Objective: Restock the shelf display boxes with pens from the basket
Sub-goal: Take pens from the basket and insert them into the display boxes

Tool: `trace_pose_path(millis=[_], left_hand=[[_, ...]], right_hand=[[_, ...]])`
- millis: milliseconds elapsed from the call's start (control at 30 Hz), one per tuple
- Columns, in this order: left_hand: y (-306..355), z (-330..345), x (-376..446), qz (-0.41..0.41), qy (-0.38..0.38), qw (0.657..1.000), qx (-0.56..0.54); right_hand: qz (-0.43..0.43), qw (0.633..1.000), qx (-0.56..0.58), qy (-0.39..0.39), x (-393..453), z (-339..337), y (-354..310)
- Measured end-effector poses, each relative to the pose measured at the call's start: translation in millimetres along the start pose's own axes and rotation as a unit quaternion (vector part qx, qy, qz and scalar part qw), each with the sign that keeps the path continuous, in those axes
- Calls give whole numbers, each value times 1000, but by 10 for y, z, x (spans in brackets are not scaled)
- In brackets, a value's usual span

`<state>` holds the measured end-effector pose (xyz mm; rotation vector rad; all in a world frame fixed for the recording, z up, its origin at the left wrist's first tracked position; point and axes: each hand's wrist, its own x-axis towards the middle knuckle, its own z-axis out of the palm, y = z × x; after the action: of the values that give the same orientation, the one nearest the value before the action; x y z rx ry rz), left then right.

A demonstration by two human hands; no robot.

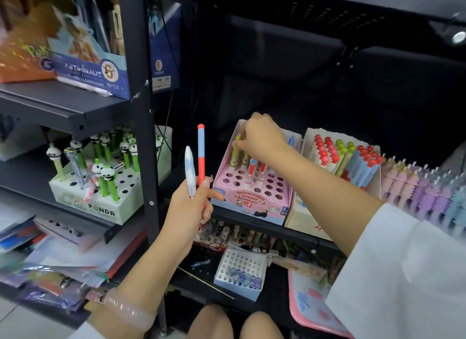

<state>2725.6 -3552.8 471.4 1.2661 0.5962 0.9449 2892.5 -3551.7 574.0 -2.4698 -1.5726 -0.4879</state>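
A person kneels before a dark metal shelf (264, 227). The right hand (259, 137) reaches over the back row of a pink display box (252, 200) standing near the shelf's front edge, its fingers curled and pinching the top of a green pen (236, 149) set in a back-left hole. The left hand (187, 207) hovers just beside the box's left side, gripping two upright pens: a white one (189, 169) and a taller red-and-blue one (201, 157). Most holes in the box are unfilled. No basket is plainly visible. The likely risks: the reaching forearm could knock the pens already standing mid-box, or the loosely bunched pair could slip from the left hand.
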Motion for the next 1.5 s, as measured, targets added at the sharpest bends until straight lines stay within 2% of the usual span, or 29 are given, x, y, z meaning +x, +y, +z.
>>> trace_pose_path(millis=[67,133,200,233,300,367,400,467,667,800,1000,1167,1300,1367,1500], left_hand=[[17,27,-27,11,-9,1000,12],[38,55,-57,21,-21,999,13],[58,103,-82,30,-35,999,7],[65,134,-94,33,-42,999,4],[73,224,-122,40,-58,998,-4],[73,344,-160,39,-78,996,-4],[66,408,-181,36,-87,996,-2],[38,531,-220,26,-108,994,-3],[-61,906,-308,-9,-167,986,12],[-123,1142,-340,-43,-189,981,8],[-198,1426,-369,-88,-211,972,-52],[-179,1519,-415,-103,-210,972,-33],[-165,1539,-458,-79,-209,975,2],[-160,1561,-476,-65,-206,976,10],[-156,1585,-500,-66,-190,980,10]], right_hand=[[4,1000,-1,-18,-29,-35,-7],[-9,999,38,23,-98,-98,1],[-11,981,175,86,-229,-190,-16],[-1,961,265,85,-304,-234,-27],[19,920,392,5,-469,-288,-48],[38,890,448,-73,-618,-276,-28],[47,880,466,-82,-677,-275,6],[65,871,484,-49,-768,-289,128],[97,867,468,144,-1091,-428,869],[103,891,359,257,-1357,-461,1440],[164,939,221,208,-1574,-205,1929],[152,948,192,202,-1551,-158,1997],[168,949,204,172,-1510,-159,2050],[171,950,221,142,-1498,-142,2051],[144,973,162,80,-1505,-40,2015]])
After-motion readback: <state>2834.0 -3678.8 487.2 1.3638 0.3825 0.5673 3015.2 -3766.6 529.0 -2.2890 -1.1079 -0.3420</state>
